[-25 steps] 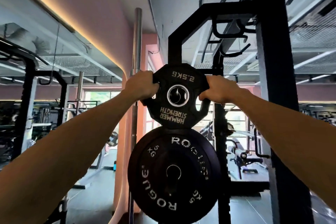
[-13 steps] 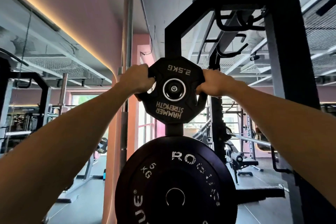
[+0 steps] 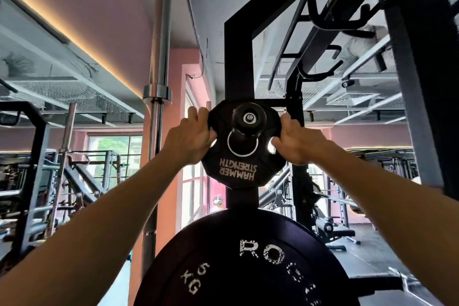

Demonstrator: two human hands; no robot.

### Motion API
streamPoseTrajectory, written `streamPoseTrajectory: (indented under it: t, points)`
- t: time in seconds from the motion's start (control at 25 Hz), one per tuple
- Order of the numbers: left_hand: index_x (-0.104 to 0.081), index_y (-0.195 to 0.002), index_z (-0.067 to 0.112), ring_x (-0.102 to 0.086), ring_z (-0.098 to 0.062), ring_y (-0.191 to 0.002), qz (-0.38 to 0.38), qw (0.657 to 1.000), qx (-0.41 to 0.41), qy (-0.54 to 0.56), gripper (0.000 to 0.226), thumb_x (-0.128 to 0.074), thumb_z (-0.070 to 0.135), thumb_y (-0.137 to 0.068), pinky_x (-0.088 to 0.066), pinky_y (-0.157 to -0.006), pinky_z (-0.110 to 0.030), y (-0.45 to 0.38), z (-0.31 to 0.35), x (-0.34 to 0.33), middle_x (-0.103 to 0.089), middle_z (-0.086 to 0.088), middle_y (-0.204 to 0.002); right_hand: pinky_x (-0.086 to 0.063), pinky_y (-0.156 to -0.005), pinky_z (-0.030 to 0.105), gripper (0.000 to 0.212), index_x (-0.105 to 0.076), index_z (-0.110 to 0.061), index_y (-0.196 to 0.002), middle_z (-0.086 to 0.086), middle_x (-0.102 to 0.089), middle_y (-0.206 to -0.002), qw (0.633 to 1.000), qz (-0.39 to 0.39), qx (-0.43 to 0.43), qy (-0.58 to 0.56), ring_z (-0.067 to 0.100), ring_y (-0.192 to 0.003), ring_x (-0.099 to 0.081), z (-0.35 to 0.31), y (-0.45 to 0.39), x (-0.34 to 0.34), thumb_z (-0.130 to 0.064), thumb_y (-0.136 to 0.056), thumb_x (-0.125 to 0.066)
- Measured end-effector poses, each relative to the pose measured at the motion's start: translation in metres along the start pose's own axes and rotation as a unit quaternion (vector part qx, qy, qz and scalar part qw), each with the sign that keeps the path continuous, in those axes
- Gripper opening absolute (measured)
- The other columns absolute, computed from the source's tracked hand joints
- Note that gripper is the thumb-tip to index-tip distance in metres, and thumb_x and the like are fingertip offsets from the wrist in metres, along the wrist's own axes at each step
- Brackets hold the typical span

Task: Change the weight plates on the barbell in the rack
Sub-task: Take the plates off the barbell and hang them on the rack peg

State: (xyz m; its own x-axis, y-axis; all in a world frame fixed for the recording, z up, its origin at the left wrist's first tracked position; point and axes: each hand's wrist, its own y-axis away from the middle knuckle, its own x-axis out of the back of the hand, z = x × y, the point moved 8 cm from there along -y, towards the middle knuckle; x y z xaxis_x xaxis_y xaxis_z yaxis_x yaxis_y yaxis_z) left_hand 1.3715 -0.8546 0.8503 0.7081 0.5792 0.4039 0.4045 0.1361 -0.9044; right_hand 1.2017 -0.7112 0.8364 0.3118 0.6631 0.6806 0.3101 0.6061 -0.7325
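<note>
The small plate [image 3: 242, 151] is held by the left hand [image 3: 190, 140] and right hand [image 3: 296, 143], hung on the peg [image 3: 249, 118]. If pulled crooked, it could slip and hit the big plate [image 3: 248, 263] below.

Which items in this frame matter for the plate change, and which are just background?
In play:
- Hammer Strength plate, threaded on the storage peg
- left hand and right hand, gripping its edges
- Rogue 5 kg plate below

Background:
- upright barbell
- rack upright
- window
</note>
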Motion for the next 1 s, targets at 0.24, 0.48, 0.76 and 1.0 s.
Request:
streamPoseTrajectory:
  t: [0.24,0.48,0.76,1.0]
  points:
    - [-0.035,-0.115,0.011,-0.052,-0.030,-0.081,0.024,0.999,0.024,0.024,0.031,-0.032,0.038,-0.100,-0.049,-0.067,-0.045,-0.005,-0.008,-0.012,-0.039,-0.007,-0.103,-0.042,-0.080,0.042,0.044,-0.023,-0.013,-0.127,0.015,-0.046,-0.119,0.999,0.015,0.000,0.041,0.036,-0.098,-0.057,0.003,-0.008,-0.004,-0.042,-0.096,-0.036]
    - [-0.032,-0.135,0.004,-0.053,-0.037,-0.095,-0.030,0.997,0.044,-0.047,0.044,-0.026,0.033,-0.102,-0.050,-0.067,-0.046,0.032,0.005,-0.009,-0.038,-0.018,-0.124,-0.043,-0.093,0.051,0.060,-0.014,-0.005,-0.144,0.015,-0.037,-0.129,0.997,-0.049,-0.056,0.003,0.041,-0.111,-0.053,0.001,0.019,-0.032,-0.037,-0.097,-0.031]
    - [-0.023,-0.144,0.020,-0.052,-0.037,-0.118,-0.238,0.968,0.074,-0.034,0.070,-0.051,0.055,-0.091,-0.045,-0.092,-0.050,0.136,0.032,-0.006,-0.029,-0.009,-0.144,-0.039,-0.105,0.049,0.076,-0.028,-0.015,-0.146,0.008,-0.035,-0.150,0.982,-0.188,-0.022,-0.001,0.033,-0.130,-0.045,0.013,0.118,-0.047,-0.062,-0.090,-0.046]
    - [-0.042,-0.128,0.042,-0.057,-0.026,-0.112,-0.332,0.935,0.113,0.059,0.081,-0.055,0.086,-0.061,-0.046,-0.097,-0.046,0.218,0.071,0.015,-0.051,0.000,-0.126,-0.042,-0.103,0.043,0.084,-0.047,-0.019,-0.135,0.002,-0.051,-0.137,0.967,-0.249,-0.005,-0.059,0.025,-0.121,-0.052,0.030,0.212,-0.044,-0.075,-0.073,-0.058]
